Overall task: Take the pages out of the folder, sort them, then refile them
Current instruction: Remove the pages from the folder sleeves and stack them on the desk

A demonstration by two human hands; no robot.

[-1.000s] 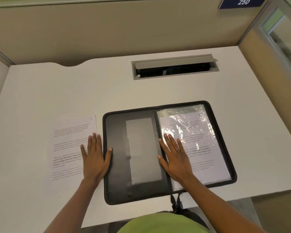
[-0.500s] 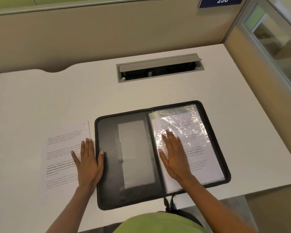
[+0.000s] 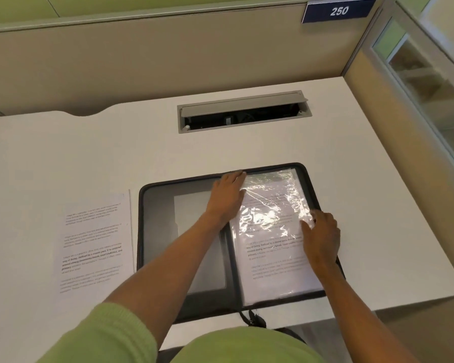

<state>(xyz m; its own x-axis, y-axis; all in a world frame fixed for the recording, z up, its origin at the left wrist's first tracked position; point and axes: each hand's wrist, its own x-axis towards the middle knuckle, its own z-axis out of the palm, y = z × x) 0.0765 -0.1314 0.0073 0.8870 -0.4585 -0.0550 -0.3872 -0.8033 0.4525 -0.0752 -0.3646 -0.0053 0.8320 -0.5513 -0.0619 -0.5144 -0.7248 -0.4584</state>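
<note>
Lying open on the white surface [image 3: 247, 148], a black zip folder [image 3: 157, 231], printed pages [image 3: 270, 260] inside a plastic sleeve [image 3: 273, 205] in its right half, left hand [image 3: 227, 195] flat, fingers straight and together on the sleeve's top corner, right hand [image 3: 323, 237] with fingers curled, pinching its right edge, loose page [image 3: 95, 242] just left of the folder.

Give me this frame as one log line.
folder open on desk | left hand on sleeve top-left corner | right hand at sleeve's right edge | one page out, left of folder

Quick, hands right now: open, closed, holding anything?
Left hand: open, flat on top corner of the plastic sleeve.
Right hand: at the sleeve's edge; grip cannot be told.
</note>
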